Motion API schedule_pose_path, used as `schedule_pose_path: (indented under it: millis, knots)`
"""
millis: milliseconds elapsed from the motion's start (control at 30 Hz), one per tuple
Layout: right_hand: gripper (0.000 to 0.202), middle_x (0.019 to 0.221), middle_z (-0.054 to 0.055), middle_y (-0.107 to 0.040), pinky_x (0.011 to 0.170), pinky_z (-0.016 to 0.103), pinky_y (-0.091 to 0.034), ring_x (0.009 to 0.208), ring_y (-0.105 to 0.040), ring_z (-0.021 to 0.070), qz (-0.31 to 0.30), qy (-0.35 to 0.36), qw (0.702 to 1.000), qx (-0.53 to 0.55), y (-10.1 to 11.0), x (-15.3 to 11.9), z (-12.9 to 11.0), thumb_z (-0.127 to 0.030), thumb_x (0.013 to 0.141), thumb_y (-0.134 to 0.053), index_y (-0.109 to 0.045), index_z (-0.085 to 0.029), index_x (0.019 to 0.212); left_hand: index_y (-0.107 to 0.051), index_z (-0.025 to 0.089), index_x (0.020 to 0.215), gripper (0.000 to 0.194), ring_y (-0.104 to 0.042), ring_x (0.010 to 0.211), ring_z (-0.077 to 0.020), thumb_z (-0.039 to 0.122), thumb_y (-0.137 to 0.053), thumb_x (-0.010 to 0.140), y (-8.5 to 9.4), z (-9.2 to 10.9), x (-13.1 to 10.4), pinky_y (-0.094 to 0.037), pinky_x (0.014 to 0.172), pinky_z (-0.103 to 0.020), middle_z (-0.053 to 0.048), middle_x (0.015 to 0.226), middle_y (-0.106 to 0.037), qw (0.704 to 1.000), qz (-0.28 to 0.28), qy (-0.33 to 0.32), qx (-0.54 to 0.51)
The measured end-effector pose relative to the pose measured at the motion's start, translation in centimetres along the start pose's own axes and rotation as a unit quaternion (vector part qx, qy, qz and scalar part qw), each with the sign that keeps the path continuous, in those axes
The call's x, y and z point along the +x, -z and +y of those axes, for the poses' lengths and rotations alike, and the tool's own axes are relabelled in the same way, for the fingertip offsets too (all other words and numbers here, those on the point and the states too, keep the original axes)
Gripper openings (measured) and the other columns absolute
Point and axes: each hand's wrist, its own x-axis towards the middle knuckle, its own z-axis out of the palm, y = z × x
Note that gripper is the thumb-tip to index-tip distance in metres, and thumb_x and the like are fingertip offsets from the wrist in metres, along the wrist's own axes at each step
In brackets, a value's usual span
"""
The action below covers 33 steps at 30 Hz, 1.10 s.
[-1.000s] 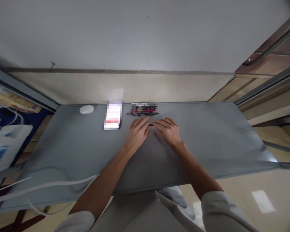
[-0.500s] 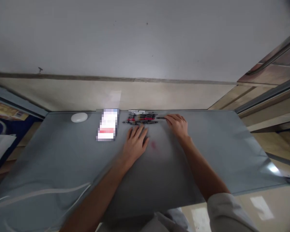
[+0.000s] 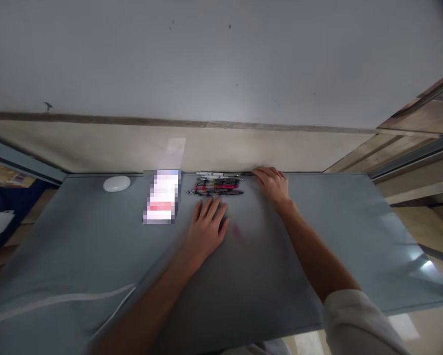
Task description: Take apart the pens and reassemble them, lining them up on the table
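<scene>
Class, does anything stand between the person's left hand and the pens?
Nothing visible does: the left hand lies just on the near side of the pens, fingers pointing toward them. The phone sits off to the left.

The pens look plastic, the tabletop smooth

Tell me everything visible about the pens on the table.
The pens lie flat on the grey table, side by side, roughly parallel to the wall. They are slim and look plastic: a white one at the far side, a red one among darker ones, a dark one nearest the left hand, whose spread fingers lie just in front; contact is unclear. The right hand is beyond their right end.
</scene>
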Motion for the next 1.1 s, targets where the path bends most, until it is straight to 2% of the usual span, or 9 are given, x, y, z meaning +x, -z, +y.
schedule_pose_path:
  millis: [200, 333, 433, 567, 767, 900, 1100]
  knots:
    - [0.028, 0.112, 0.002, -0.072, 0.086, 0.035, -0.045, 0.102, -0.062, 0.0212, 0.024, -0.005, 1.000, 0.015, -0.1, -0.6, -0.5, -0.018, 0.090, -0.051, -0.070, -0.027, 0.107, -0.055, 0.019, 0.128, 0.038, -0.044, 0.131, -0.0327, 0.032, -0.047, 0.093, -0.1, 0.0, 0.0, -0.031, 0.111, -0.056, -0.011, 0.141, -0.051, 1.000, 0.001, 0.004, 0.011]
    - [0.027, 0.118, 0.003, -0.069, 0.095, 0.036, -0.042, 0.111, -0.059, 0.0206, 0.017, 0.036, 0.998, 0.044, 0.7, -1.8, -1.5, -0.024, 0.092, -0.049, -0.069, -0.026, 0.110, -0.052, 0.020, 0.131, 0.040, -0.044, 0.131, -0.0320, 0.033, -0.047, 0.093, -0.2, 0.0, -0.1, -0.029, 0.112, -0.055, -0.011, 0.141, -0.050, 1.000, 0.003, 0.007, 0.007]
    - [0.029, 0.128, 0.003, -0.064, 0.105, 0.040, -0.037, 0.124, -0.053, 0.0216, -0.008, 0.083, 0.994, 0.071, 1.8, -3.2, -3.0, -0.033, 0.093, -0.049, -0.065, -0.027, 0.116, -0.052, 0.019, 0.132, 0.041, -0.043, 0.132, -0.0327, 0.034, -0.046, 0.094, -0.2, -0.1, -0.2, -0.027, 0.112, -0.057, -0.013, 0.141, -0.050, 1.000, 0.000, 0.010, 0.011]
    - [0.036, 0.137, 0.005, -0.057, 0.110, 0.045, -0.033, 0.131, -0.046, 0.0239, -0.058, 0.095, 0.990, 0.087, 3.3, -5.6, -5.8, -0.036, 0.093, -0.048, -0.059, -0.026, 0.125, -0.052, 0.020, 0.132, 0.042, -0.042, 0.132, -0.0335, 0.035, -0.046, 0.094, 0.1, -0.5, -0.6, -0.026, 0.112, -0.058, -0.013, 0.142, -0.048, 1.000, -0.002, 0.011, 0.015]
    - [0.040, 0.140, 0.004, -0.054, 0.113, 0.041, -0.033, 0.133, -0.045, 0.0210, -0.093, 0.105, 0.984, 0.113, 3.9, -8.5, -9.3, -0.035, 0.095, -0.042, -0.054, -0.027, 0.132, -0.050, 0.020, 0.136, 0.047, -0.039, 0.134, -0.0352, 0.040, -0.048, 0.093, 0.9, -1.6, -1.7, -0.024, 0.112, -0.059, -0.014, 0.145, -0.045, 1.000, -0.021, 0.004, 0.019]
    - [0.044, 0.144, 0.004, -0.049, 0.115, 0.047, -0.029, 0.136, -0.041, 0.0237, -0.097, 0.103, 0.985, 0.099, 3.7, -9.1, -10.0, -0.040, 0.095, -0.042, -0.048, -0.028, 0.137, -0.048, 0.020, 0.138, 0.050, -0.037, 0.136, -0.0361, 0.041, -0.047, 0.093, 0.9, -1.7, -2.0, -0.025, 0.111, -0.060, -0.014, 0.148, -0.041, 0.999, -0.025, -0.001, 0.028]
    - [0.046, 0.148, 0.005, -0.044, 0.114, 0.050, -0.029, 0.138, -0.039, 0.0252, -0.102, 0.114, 0.985, 0.078, 3.5, -9.1, -10.0, -0.041, 0.095, -0.042, -0.045, -0.029, 0.139, -0.048, 0.022, 0.138, 0.048, -0.037, 0.136, -0.0343, 0.040, -0.046, 0.094, 0.7, -1.6, -2.2, -0.025, 0.112, -0.059, -0.013, 0.148, -0.041, 0.999, -0.010, -0.005, 0.035]
